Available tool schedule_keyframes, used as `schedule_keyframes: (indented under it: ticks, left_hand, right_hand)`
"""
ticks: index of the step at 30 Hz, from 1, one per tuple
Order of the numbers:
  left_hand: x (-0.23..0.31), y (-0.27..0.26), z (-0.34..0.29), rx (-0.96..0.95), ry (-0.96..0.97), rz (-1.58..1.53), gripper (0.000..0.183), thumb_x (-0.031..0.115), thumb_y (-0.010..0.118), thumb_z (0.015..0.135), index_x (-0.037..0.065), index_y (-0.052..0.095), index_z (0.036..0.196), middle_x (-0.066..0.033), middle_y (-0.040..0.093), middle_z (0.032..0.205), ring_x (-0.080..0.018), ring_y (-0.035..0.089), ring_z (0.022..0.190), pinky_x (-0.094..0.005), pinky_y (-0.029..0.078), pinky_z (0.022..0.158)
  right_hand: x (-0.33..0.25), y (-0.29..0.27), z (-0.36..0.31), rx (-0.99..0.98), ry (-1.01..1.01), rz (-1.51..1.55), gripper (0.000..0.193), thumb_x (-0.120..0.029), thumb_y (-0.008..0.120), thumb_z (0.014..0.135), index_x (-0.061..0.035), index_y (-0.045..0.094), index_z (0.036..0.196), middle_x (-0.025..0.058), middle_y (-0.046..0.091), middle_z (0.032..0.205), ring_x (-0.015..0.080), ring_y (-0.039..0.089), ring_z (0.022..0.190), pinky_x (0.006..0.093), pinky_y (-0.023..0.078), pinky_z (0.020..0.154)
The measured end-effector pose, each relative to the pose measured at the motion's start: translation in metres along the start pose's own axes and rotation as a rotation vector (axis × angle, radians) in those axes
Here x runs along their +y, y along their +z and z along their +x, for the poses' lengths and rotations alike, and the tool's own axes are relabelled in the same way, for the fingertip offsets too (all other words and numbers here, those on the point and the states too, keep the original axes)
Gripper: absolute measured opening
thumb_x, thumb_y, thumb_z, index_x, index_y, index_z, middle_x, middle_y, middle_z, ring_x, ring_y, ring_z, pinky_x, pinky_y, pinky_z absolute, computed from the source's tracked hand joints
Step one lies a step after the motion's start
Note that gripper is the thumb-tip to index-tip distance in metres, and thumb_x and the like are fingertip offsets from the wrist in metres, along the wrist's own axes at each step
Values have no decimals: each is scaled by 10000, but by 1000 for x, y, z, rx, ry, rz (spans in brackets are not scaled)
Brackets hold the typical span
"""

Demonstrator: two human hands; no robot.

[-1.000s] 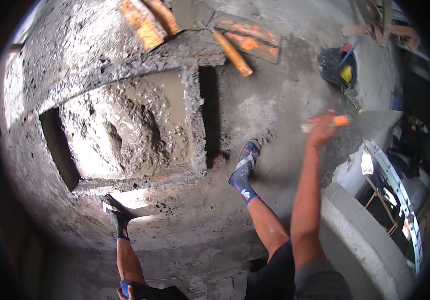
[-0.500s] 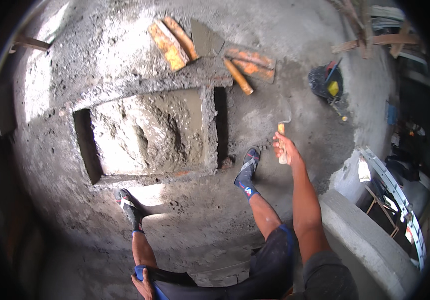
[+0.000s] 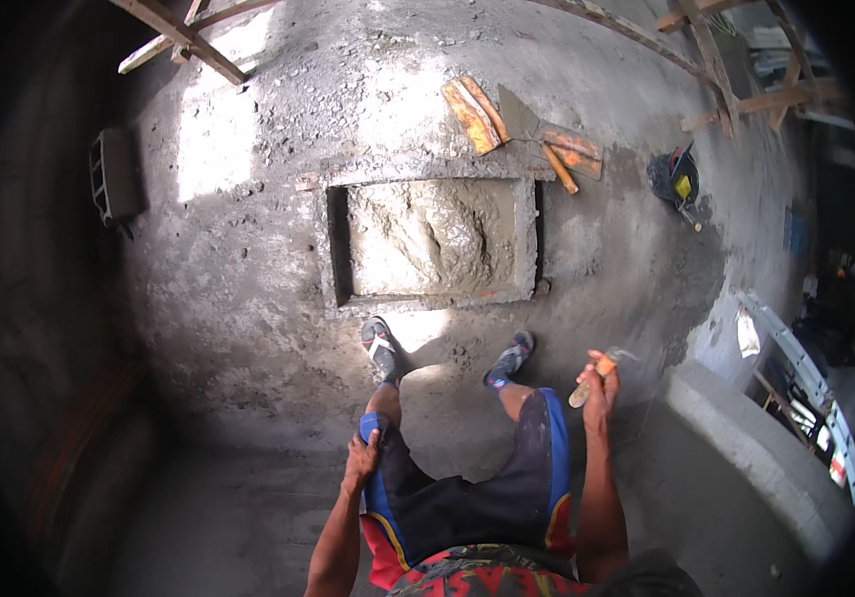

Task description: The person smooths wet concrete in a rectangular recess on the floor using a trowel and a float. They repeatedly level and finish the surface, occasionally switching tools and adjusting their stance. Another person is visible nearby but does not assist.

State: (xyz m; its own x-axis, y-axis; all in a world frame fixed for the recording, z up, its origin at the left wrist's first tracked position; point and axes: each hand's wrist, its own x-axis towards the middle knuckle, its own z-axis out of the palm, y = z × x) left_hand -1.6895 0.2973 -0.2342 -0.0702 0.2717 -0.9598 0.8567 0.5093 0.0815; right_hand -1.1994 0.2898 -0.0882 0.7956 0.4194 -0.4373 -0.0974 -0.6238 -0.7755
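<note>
Our right hand (image 3: 597,386), right of the frame's centre, is closed around the handle of one trowel (image 3: 604,366), its blade blurred. Our left hand (image 3: 361,458), lower centre, rests on the shorts (image 3: 462,512) at the left knee; we cannot tell whether it grips. We count one rectangular trough (image 3: 525,234) of wet mortar (image 3: 427,234) above centre, one black bucket (image 3: 662,179) upper right and one ladder (image 3: 795,343) at right.

The rough grey floor (image 3: 248,368) carries a rectangular rim (image 3: 527,234) around wet grey mix (image 3: 427,234). Near its far right corner lie two orange-stained boards (image 3: 474,116) and a brown handle (image 3: 560,169); farther right, a dark bucket (image 3: 664,179).
</note>
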Motion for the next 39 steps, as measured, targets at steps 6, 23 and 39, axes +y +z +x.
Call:
schedule_keyframes:
  ticks: [6,23,39]
  left_hand:
    - [-49,-60,-51,-35,265,485,673,539,404,1013,-68,516,1279,-397,535,1198,-561,574,1041,-571,492,899]
    - [244,-191,121,-192,959,502,224,157,642,934,16,653,1107,-195,660,1020,-378,658,945,-436,530,826]
    - [352,-224,256,-619,985,1404,351,383,615,955,87,587,1141,-147,625,906,-351,673,647,-474,534,530]
  right_hand:
    - [43,45,-43,-127,277,3,328,-317,623,981,-21,572,1109,11,506,768,107,487,649,301,418,582]
    - [248,212,86,177,403,-883,465,-499,518,983,-55,628,1063,252,701,921,452,684,880,532,547,764]
    - [301,373,163,16,273,-720,441,-437,487,1031,-62,639,1207,236,701,800,411,710,787,497,553,679]
